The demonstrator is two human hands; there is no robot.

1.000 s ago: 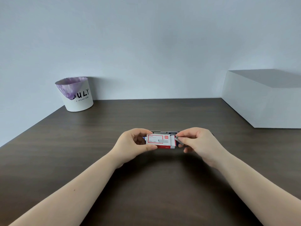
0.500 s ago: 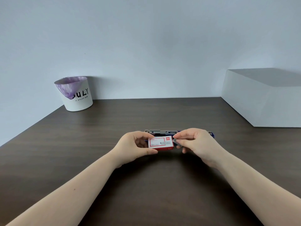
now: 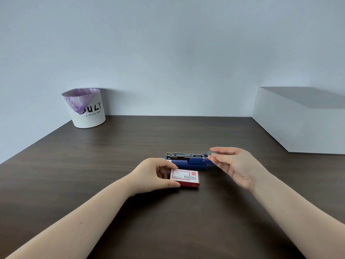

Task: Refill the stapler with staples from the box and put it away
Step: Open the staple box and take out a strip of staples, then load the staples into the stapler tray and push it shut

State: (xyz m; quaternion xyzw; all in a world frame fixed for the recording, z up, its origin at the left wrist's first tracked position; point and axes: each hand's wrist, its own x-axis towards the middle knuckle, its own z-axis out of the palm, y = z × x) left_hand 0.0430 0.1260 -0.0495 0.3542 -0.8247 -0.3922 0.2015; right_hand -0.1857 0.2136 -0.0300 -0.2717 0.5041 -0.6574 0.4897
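Observation:
A blue stapler lies on the dark wooden table, its lid swung back and its metal staple channel facing up. In front of it rests a small red and white staple box, shut. My left hand holds the box's left end between thumb and fingers. My right hand pinches a short silver strip of staples just above the stapler's right end.
A white bin with a purple liner stands at the back left by the wall. A large white box occupies the back right corner of the table.
The staple box has come down onto the table nearer to me. My right hand has pulled away to the right and up with a strip of staples, uncovering the stapler.

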